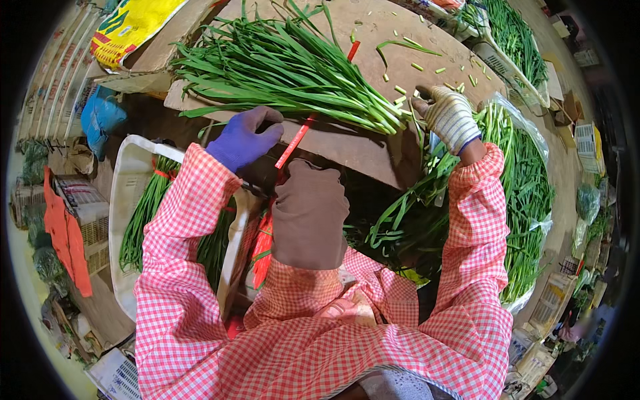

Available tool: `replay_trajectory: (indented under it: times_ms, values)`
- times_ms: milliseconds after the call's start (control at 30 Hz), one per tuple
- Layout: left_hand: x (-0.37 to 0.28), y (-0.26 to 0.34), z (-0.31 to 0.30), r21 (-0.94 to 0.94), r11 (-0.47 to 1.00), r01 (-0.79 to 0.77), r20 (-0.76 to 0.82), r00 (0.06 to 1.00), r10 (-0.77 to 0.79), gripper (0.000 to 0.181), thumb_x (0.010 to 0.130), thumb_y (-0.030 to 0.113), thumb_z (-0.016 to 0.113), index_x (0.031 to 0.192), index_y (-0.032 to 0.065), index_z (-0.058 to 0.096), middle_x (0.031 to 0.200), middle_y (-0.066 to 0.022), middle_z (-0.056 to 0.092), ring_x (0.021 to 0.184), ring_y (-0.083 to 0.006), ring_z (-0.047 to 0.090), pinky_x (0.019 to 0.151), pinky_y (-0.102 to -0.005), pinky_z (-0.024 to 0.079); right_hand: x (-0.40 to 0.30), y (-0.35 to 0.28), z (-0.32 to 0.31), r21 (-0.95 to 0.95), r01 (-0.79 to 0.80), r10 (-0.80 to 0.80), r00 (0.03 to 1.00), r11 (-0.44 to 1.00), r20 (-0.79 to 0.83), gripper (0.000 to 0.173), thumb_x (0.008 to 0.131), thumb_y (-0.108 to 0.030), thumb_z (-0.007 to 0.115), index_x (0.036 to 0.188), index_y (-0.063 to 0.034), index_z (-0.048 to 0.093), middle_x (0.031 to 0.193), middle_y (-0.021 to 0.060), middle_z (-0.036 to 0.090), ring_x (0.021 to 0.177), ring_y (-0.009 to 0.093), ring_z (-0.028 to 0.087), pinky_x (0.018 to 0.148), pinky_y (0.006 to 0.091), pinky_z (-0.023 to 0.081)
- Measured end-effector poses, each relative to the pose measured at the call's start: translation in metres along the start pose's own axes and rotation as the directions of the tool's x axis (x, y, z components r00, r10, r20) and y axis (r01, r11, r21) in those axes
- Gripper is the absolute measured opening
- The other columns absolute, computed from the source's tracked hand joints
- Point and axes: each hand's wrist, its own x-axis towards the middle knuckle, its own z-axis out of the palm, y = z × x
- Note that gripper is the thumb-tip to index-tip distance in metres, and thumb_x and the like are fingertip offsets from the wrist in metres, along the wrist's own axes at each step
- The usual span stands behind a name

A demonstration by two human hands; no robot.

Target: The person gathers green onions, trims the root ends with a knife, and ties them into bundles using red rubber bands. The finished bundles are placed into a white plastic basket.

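Note:
A loose bundle of garlic chives (300, 75) lies across the wooden board (350, 150), its pale cut ends pointing right. Under it runs a red tie strip (296, 140), whose ends show above and below the leaves. My left hand (252, 132), in a purple glove, is curled near the lower edge of the leaves; nothing shows clearly between its fingers. My right hand (442, 115), in a striped knit glove with bare fingertips, is just right of the cut ends, thumb and forefinger bent. Whether it holds a small piece cannot be told.
Short stem pieces (417, 66) are scattered at the board's upper right. A white crate (122, 170) with tied chives stands at the left. More chives (520, 200) fill a plastic-lined container at right. Red strips (262, 250) hang beside my leg, and a yellow bag (140, 25) lies upper left.

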Motion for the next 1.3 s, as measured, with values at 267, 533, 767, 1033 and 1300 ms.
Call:
replay_trajectory:
  times_ms: [267,533,767,1033,1300]
  values:
    - [0.013,0.04,0.015,0.205,0.895,-0.397,-0.198,0.879,0.435,0.038,0.078,0.009,0.062,0.113,-0.001,0.05,0.108,-0.0134,0.055,0.097,-0.0182,0.055,0.086,-0.0285,0.042,-0.027,0.02,0.025,-0.286,0.136,-0.102,0.986,0.949,0.132,0.018,0.083,-0.019,0.051,0.086,-0.0067,0.064,0.069,0.0143,0.061,0.065,0.029,0.06,0.06,0.0357,0.047]
    - [0.063,0.043,0.042,0.618,0.644,-0.451,-0.161,0.729,0.665,0.053,0.077,0.021,0.061,0.125,0.0066,0.042,0.125,-0.0182,0.042,0.114,-0.0351,0.041,0.094,-0.0406,0.037,-0.014,0.008,0.054,-0.258,0.206,-0.184,0.977,0.944,0.109,0.014,0.075,-0.015,0.051,0.063,-0.0085,0.051,0.051,0.0112,0.05,0.05,0.028,0.053,0.045,0.0377,0.041]
    - [0.073,0.027,0.048,0.75,0.532,-0.394,-0.092,0.734,0.673,0.058,0.078,0.027,0.059,0.129,0.0088,0.038,0.131,-0.0178,0.036,0.118,-0.0358,0.036,0.099,-0.0437,0.029,-0.012,0.002,0.047,-0.162,0.094,-0.094,0.996,0.982,0.008,0.014,0.074,-0.015,0.053,0.069,-0.0036,0.059,0.057,0.0153,0.057,0.053,0.032,0.058,0.049,0.0397,0.046]
    - [0.06,0.051,0.057,0.714,0.516,-0.473,-0.051,0.699,0.713,0.06,0.072,0.023,0.062,0.126,0.0069,0.041,0.128,-0.0185,0.038,0.114,-0.0369,0.037,0.098,-0.045,0.031,-0.008,-0.041,0.025,0.052,0.126,-0.121,0.989,0.991,-0.083,0.032,0.079,-0.025,0.056,0.106,-0.0082,0.056,0.087,0.0193,0.06,0.08,0.036,0.059,0.071,0.0418,0.047]
    - [0.004,0.058,0.076,0.564,0.585,-0.582,0.006,0.712,0.702,0.054,0.07,0.018,0.061,0.12,0.0048,0.045,0.125,-0.0179,0.039,0.113,-0.037,0.037,0.097,-0.0444,0.032,-0.019,-0.054,0.028,0.069,0.129,-0.126,0.991,0.989,-0.037,0.029,0.077,-0.028,0.06,0.098,-0.0075,0.06,0.09,0.0178,0.06,0.082,0.032,0.058,0.07,0.0403,0.047]
